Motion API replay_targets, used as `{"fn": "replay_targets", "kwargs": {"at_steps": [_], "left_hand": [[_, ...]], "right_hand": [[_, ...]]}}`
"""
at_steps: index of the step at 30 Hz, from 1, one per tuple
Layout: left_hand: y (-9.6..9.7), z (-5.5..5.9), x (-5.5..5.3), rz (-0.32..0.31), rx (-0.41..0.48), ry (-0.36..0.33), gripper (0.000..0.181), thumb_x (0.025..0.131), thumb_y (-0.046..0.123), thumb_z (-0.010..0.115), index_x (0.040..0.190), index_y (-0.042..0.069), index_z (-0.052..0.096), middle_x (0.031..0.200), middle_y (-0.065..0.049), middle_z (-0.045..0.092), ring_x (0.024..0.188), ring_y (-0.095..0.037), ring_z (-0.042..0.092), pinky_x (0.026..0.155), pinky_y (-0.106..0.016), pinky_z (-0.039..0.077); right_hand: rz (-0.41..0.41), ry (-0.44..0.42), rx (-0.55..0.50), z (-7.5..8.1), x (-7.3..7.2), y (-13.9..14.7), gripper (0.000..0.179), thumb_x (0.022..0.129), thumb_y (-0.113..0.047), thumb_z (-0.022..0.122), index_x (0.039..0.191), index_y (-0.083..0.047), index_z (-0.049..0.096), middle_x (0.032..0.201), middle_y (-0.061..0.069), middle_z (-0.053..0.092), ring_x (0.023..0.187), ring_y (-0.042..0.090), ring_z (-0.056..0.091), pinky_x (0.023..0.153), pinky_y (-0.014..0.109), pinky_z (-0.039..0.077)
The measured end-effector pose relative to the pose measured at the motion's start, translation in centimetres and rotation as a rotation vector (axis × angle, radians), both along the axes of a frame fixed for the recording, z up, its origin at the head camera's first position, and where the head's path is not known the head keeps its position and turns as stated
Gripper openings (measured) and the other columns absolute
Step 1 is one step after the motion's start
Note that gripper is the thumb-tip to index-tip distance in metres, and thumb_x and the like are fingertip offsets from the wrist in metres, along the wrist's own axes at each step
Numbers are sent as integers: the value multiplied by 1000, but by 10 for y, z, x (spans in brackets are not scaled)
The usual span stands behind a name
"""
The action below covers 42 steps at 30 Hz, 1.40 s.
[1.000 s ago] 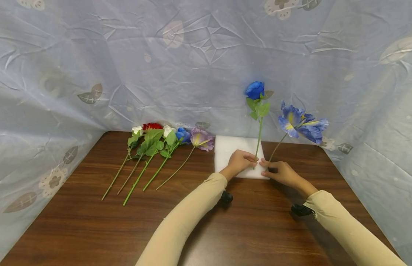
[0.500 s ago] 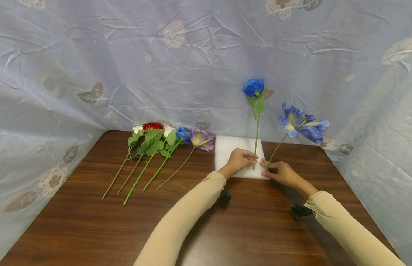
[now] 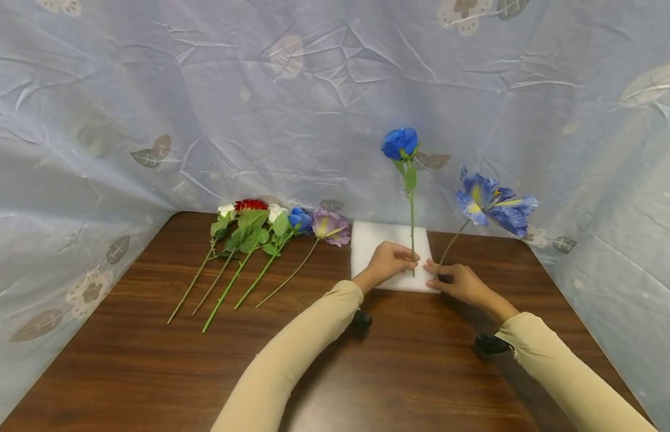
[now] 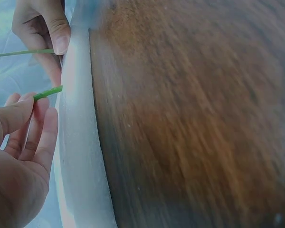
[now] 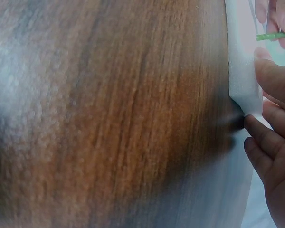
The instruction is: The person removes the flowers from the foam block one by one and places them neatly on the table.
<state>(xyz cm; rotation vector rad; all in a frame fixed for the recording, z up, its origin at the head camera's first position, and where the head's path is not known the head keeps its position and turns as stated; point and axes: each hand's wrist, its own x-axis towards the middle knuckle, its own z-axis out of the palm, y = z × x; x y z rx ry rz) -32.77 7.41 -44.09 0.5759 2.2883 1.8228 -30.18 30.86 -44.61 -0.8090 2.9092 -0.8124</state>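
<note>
My left hand pinches the lower stem of a blue rose between thumb and fingers. The rose stands nearly upright above a white foam block. In the left wrist view the cut end of its green stem is at the foam's upper face; whether it touches is hard to tell. My right hand holds the foam's right side, thumb on top and fingers along the edge in the right wrist view. A blue-violet iris leans right behind this hand, which hides its stem's foot.
Several flowers lie side by side on the table's left: white roses, a red flower, a blue rose and a purple flower. A patterned curtain hangs behind the brown wooden table.
The held blue rose has swung a little left at its bloom and turned, its stem more upright. My left hand has shifted slightly left. The right hand and the iris stay about the same.
</note>
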Motion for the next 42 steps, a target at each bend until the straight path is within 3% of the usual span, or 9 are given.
{"fn": "replay_targets", "kwargs": {"at_steps": [7,13,20,24,28,31,35,42], "left_hand": [[-10,2,2,-25,-39,45,15,91,3,75,105,0,78,102,-16,78,84,-18,74,70,-20,62],[-26,4,5,-38,-70,96,15,92,4,74,106,-1,77,104,-17,78,84,-20,74,70,-19,61],[-55,11,6,-57,-95,139,18,96,7,70,109,-4,75,104,-18,78,91,-33,75,75,-28,64],[-74,17,6,-66,-109,163,19,97,7,68,110,-6,75,105,-19,77,92,-30,75,78,-32,65],[-94,23,5,-68,-118,189,19,97,7,68,111,-6,75,106,-19,77,92,-27,76,77,-29,64],[-109,27,4,-55,-111,179,19,96,7,70,111,-4,76,107,-19,77,92,-30,75,79,-35,65],[-129,31,6,-40,-83,114,21,95,6,71,113,-4,76,112,-22,75,96,-35,75,84,-44,64],[-162,41,9,-21,-101,85,22,96,2,69,115,-7,74,110,-24,75,99,-38,75,83,-42,64]], "right_hand": [[-4,2,-1,1,1,-1,49,94,-23,75,135,0,63,141,18,57,126,40,60,102,57,51],[-16,3,2,1,2,-1,49,94,-24,76,135,0,63,142,19,56,128,40,58,104,57,49],[-11,-2,-6,1,2,0,48,94,-24,75,134,0,64,142,19,56,129,41,57,103,57,49],[-10,-17,-11,2,2,0,48,95,-24,74,134,0,63,143,19,56,131,41,56,104,57,48],[-10,-24,-11,2,3,0,49,95,-25,74,135,1,62,144,20,54,132,41,54,105,58,48],[-9,-22,-10,3,4,-1,50,95,-25,74,136,2,61,145,20,54,132,41,55,104,58,48],[-5,-19,-11,4,5,-1,50,95,-25,73,136,2,61,144,20,54,132,41,55,104,58,48],[-2,-16,-6,3,4,-1,49,96,-25,73,135,2,62,144,20,55,131,40,55,104,59,48]]}}
